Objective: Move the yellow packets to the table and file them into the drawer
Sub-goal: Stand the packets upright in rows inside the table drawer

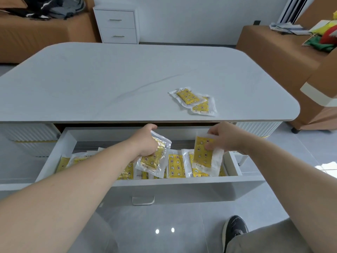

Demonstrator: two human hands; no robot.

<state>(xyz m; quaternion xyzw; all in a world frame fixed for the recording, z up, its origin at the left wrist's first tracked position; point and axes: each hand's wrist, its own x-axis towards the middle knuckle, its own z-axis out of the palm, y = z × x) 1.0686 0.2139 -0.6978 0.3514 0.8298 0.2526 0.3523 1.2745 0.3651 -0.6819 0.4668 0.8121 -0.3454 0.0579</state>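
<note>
The white drawer (pixel 182 189) under the table (pixel 109 79) is pulled out toward me. Several yellow packets (pixel 175 167) with star and moon prints stand upright in a row inside it. My left hand (pixel 144 141) grips a yellow packet (pixel 155 159) in clear wrap, tilted over the middle of the row. My right hand (pixel 228 137) pinches the top of another yellow packet (pixel 204 154), held upright above the row's right end. Two more yellow packets (pixel 193 101) lie overlapping on the tabletop near its front right.
A white two-drawer cabinet (pixel 116 24) stands beyond the table. Brown sofas sit at the back left (pixel 36 33) and at the right (pixel 282 52), with clothes and papers on them. My shoe (pixel 235 229) rests on the glossy grey floor below the drawer.
</note>
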